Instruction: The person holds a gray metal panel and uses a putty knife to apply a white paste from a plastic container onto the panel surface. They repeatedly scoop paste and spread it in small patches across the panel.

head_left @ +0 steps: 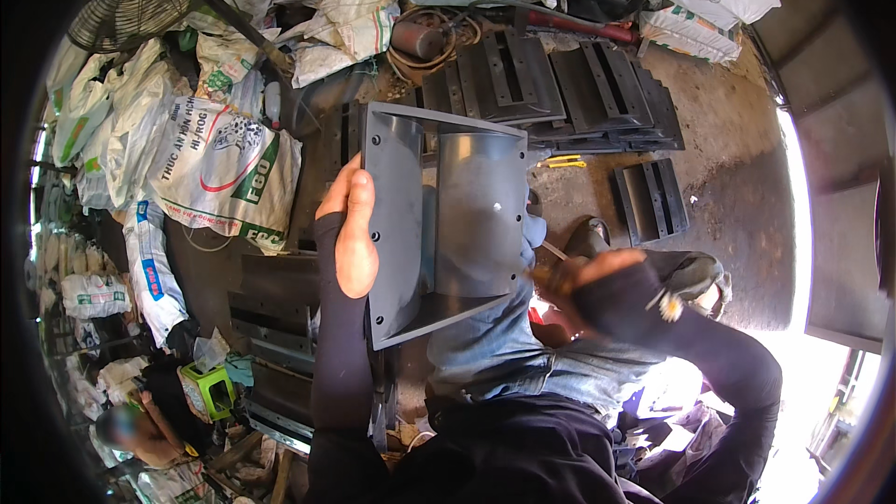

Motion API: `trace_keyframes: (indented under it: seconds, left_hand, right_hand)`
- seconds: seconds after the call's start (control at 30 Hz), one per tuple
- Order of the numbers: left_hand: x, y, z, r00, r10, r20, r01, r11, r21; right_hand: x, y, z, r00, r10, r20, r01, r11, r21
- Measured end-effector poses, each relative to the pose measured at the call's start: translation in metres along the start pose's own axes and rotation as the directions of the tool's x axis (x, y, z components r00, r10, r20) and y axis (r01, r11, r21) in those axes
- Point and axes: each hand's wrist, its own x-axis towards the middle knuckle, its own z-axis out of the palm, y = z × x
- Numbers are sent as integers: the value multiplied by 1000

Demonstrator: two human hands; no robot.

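Observation:
My left hand (355, 229) grips a dark grey box-shaped piece (481, 210) with curved inner walls and small holes along its side edges. The thumb lies along its left flange, while the other fingers are mostly out of sight behind it. The piece is held tilted up over my jeans-covered legs. Close to its lower right edge is my right hand (588, 275), smeared by motion. A thin light strip shows beside those fingers, but whether they hold it is unclear.
Several similar grey pieces (602, 89) are stacked on the floor ahead; another (651, 201) lies to the right. A yellow utility knife (563, 161) rests between them. More grey pieces (273, 322) stand at left, by white sacks (224, 163), a fan (140, 0) and another person (154, 434).

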Motion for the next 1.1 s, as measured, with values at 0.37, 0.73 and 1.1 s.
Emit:
trace_keyframes:
  seconds: [0.37,0.73,1.1]
  left_hand:
    - [-1,-2,0,999,-20,-34,20,999,25]
    - [8,3,-10,975,199,103,-219,746,629]
    - [15,-34,-37,994,63,86,-51,989,-141]
  right_hand:
    - [-17,29,13,1000,-1,-18,-2,987,-162]
    - [-47,26,36,966,168,199,-200,968,154]
    - [15,-22,7,947,-223,230,131,926,355]
